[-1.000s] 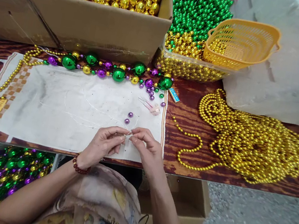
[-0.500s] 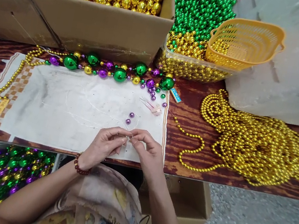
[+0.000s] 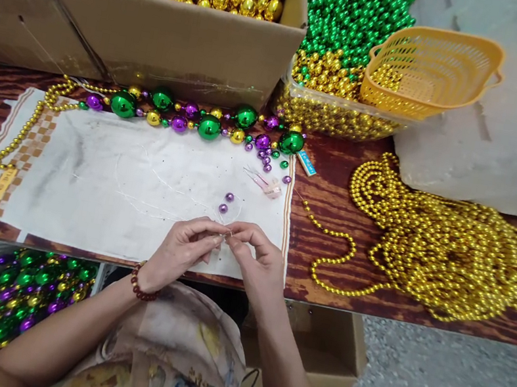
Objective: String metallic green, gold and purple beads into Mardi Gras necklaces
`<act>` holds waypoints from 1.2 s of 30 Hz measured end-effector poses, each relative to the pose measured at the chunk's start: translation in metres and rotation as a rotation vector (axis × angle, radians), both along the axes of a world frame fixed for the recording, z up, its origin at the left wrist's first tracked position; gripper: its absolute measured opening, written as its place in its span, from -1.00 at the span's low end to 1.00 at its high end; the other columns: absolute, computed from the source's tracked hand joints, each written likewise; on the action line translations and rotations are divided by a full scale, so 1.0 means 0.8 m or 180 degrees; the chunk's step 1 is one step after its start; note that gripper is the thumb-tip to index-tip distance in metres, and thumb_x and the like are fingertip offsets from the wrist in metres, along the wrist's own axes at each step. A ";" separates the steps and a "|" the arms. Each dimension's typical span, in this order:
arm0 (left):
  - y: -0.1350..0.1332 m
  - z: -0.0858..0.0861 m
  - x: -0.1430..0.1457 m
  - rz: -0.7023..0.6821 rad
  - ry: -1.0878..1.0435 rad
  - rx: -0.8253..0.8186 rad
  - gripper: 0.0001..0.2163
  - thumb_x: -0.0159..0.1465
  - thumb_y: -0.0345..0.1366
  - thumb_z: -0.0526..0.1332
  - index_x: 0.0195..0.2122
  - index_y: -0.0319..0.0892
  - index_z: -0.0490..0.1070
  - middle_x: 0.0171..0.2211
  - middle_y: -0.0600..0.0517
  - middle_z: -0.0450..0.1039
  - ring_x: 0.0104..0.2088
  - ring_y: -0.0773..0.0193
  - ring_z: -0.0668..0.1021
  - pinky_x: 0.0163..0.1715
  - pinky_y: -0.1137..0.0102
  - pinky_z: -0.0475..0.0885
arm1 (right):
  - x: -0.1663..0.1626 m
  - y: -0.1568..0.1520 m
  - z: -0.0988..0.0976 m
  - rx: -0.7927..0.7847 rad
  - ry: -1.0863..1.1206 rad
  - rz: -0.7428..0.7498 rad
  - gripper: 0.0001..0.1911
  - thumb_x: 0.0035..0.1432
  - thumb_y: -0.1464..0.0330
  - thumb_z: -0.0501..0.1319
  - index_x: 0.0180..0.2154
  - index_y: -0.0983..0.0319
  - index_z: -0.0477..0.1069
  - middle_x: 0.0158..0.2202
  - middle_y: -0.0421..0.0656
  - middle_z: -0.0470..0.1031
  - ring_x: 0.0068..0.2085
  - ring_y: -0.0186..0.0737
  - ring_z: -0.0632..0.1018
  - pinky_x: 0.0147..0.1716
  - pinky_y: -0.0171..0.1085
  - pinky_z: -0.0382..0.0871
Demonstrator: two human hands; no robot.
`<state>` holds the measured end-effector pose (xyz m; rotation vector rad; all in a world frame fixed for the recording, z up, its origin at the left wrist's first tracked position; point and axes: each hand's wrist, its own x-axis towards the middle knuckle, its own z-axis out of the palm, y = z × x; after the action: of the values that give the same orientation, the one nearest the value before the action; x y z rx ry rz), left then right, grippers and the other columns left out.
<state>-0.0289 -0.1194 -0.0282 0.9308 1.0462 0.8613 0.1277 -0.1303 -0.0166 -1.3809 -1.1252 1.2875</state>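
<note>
My left hand (image 3: 181, 248) and my right hand (image 3: 256, 261) meet over the near edge of a white cloth (image 3: 104, 186), fingertips pinched together on a thin clear thread (image 3: 160, 184) that loops across the cloth. Two small purple beads (image 3: 225, 202) lie just beyond my fingers. A strand of large green, purple and gold beads (image 3: 191, 118) stretches along the cloth's far edge. Small loose purple and green beads (image 3: 267, 158) and a pink-handled tool (image 3: 265, 183) lie near the cloth's right corner.
A pile of gold bead chain (image 3: 444, 246) covers the table at right. Behind stand a cardboard box of gold beads (image 3: 167, 30), a clear tub of green and gold beads (image 3: 328, 109) with an orange basket (image 3: 430, 70), and a white bag (image 3: 516, 119). A bin of mixed beads (image 3: 9, 303) sits below left.
My hands stay pinched together at the same spot on the cloth; only the view has shifted slightly, with the things on the table unmoved.
</note>
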 end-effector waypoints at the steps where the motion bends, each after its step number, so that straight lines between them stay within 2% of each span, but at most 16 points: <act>1: 0.000 0.000 0.000 -0.0001 0.0011 0.0026 -0.84 0.22 -0.26 0.32 -0.20 -0.16 0.62 -0.48 0.08 0.39 -0.58 0.49 0.38 -0.58 0.56 0.31 | 0.000 0.000 0.000 -0.0007 -0.0002 -0.0004 -0.85 0.13 0.37 0.24 -0.49 0.19 0.42 -0.28 -0.17 0.53 -0.20 -0.19 0.52 -0.12 -0.24 0.32; 10: -0.002 -0.002 -0.001 -0.0022 0.0151 0.0224 -0.84 0.26 -0.29 0.30 -0.17 -0.15 0.62 -0.40 0.05 0.40 -0.54 0.48 0.40 -0.54 0.56 0.33 | -0.001 0.002 0.001 -0.0095 0.0051 -0.0032 -0.85 0.11 0.38 0.24 -0.50 0.20 0.42 -0.29 -0.17 0.53 -0.20 -0.19 0.51 -0.11 -0.24 0.31; 26: -0.001 -0.010 -0.003 -0.0171 0.0365 0.0865 -0.84 0.31 -0.33 0.25 -0.14 -0.20 0.58 -0.43 0.07 0.39 -0.53 0.51 0.39 -0.53 0.59 0.33 | 0.001 0.001 -0.006 -0.0156 0.0191 0.0048 -0.85 0.14 0.36 0.24 -0.48 0.21 0.43 -0.28 -0.18 0.51 -0.21 -0.22 0.50 -0.13 -0.25 0.29; 36: -0.001 -0.011 -0.005 -0.0222 0.0425 0.0976 -0.83 0.32 -0.32 0.24 -0.12 -0.19 0.58 -0.42 0.06 0.40 -0.51 0.51 0.40 -0.50 0.59 0.36 | 0.005 -0.001 -0.014 -0.0210 0.0434 0.0112 -0.87 0.17 0.32 0.27 -0.42 0.20 0.48 -0.26 -0.19 0.50 -0.18 -0.23 0.49 -0.11 -0.26 0.29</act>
<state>-0.0330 -0.1199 -0.0367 1.2900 1.0049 0.9268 0.1318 -0.1313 -0.0278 -1.3050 -1.0265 1.4331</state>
